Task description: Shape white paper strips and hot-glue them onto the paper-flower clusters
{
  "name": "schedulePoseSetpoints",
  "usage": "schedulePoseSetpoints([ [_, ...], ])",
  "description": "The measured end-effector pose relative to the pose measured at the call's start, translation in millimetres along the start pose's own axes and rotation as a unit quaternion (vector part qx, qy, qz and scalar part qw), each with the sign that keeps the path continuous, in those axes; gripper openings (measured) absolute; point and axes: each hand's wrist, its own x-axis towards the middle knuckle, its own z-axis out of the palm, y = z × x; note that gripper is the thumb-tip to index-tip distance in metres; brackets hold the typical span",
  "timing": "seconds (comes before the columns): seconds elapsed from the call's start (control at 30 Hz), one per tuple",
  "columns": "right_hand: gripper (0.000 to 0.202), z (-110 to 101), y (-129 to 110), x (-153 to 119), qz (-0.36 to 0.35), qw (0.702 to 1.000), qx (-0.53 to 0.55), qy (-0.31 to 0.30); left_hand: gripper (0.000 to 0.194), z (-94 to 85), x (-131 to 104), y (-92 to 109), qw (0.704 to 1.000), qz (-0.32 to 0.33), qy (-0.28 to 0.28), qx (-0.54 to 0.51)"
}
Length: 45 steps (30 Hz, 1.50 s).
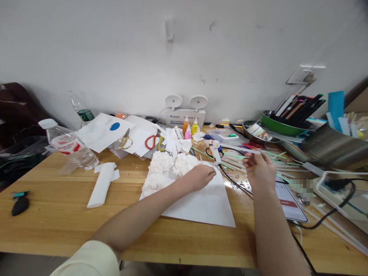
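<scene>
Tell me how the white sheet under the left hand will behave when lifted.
The white sheet looks thin, so it would probably flex. Fluffy white clusters crowd its left and far parts, so that side may sag. Their ruffled, papery folds look light and easily crushed.

1 head-worn camera — looking forward and down over the table [57, 214].

White sheet [201, 209] on desk [63, 222]. Left hand [204, 177] over sheet; right hand [261, 170] beyond its right edge, fingers [249, 163] pinching pale strip [253, 151]. Fluffy white clusters [161, 161] toward sheet's far left.
</scene>
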Motion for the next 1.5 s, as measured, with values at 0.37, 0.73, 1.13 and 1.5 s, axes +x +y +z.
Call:
schedulePoseSetpoints([
  [0.37, 0.025, -3, 16, 0, 0.017, 0.933, -0.331, -0.144, 0.026, -38.9, -78, 67, 0.991, 0.134, -0.007, -0.02],
  [0.73, 0.024, 26, 15, -41, 0.073, 0.864, -0.312, -0.389, 0.019, -69.0, -109, 41, 0.954, 0.012, 0.152, -0.259],
  [1.13, 0.023, 44, 18, -74, 0.135, 0.825, -0.229, -0.5, 0.035, -42.9, -101, 22, 0.961, -0.182, 0.057, -0.199],
  [1.5, 0.023, 49, 36, -90, 0.168, 0.817, -0.212, -0.508, 0.03, -40.4, -106, 22, 0.924, -0.091, 0.206, -0.31],
])
